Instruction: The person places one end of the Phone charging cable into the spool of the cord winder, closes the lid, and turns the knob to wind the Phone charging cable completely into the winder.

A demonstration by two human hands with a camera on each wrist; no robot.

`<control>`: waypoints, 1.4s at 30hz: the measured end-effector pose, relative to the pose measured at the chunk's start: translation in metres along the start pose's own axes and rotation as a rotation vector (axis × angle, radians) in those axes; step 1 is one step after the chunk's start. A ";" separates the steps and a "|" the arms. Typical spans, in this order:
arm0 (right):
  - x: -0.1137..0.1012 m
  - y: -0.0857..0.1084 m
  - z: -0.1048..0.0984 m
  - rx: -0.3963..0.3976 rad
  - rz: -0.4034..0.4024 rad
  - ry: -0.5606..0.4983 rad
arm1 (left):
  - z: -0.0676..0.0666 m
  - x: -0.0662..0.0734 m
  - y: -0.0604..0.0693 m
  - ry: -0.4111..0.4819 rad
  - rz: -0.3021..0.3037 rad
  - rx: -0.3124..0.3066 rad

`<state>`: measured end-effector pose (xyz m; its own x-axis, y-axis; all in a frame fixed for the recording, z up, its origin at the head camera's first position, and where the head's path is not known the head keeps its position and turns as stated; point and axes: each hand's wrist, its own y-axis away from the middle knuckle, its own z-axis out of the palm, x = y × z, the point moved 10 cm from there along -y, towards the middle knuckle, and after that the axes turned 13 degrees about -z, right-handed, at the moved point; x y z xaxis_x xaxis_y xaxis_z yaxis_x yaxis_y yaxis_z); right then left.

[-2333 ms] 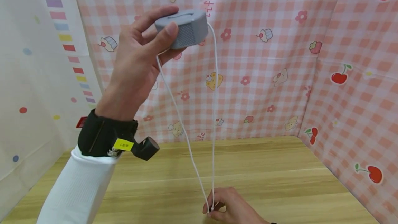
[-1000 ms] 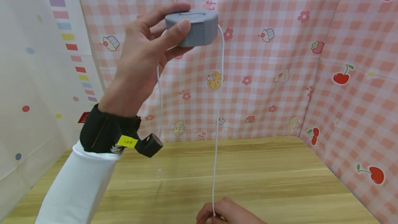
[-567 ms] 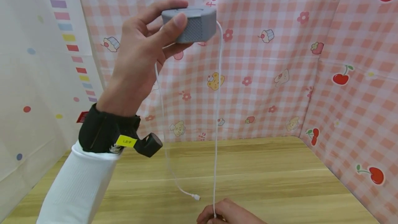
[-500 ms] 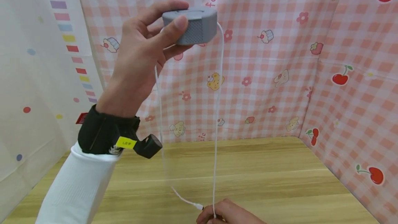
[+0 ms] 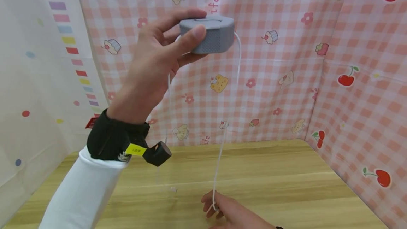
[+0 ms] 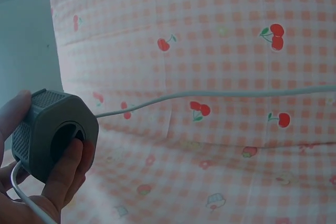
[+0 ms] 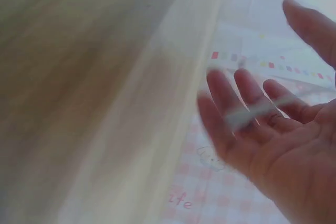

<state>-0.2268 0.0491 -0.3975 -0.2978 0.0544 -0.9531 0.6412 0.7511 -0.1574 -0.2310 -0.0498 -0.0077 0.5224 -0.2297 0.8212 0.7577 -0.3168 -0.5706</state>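
Note:
My left hand holds up a grey hexagonal cable winder, thumb on its textured side. In the left wrist view, fingertips reach into the round recess of the winder. White cable hangs from both sides of it. Low on the right, my right hand has its fingers spread, with the cable's right end lying loosely against them. The right wrist view shows the thumb well apart from the fingers and a blurred white cable end across them. Faintly blurred, the other plug dangles over the table.
The wooden table lies below both hands. Pink checked cloth hangs behind and at the right; white dotted cloth hangs at the left. A black strap with a camera sits on the left wrist.
My right hand has gone from pinching both cable ends to one, then loosened its fingers. The left cable end hangs free and swings. My left hand has shifted right with the winder.

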 end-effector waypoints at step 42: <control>-0.038 -0.019 0.004 -0.052 -0.293 0.310 | 0.008 0.033 0.007 0.074 0.074 0.042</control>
<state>-0.2249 0.0302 -0.3596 -0.6658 0.0231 -0.7458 0.4638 0.7958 -0.3894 -0.2054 -0.0519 0.0156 0.5486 -0.3185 0.7730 0.7346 -0.2578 -0.6276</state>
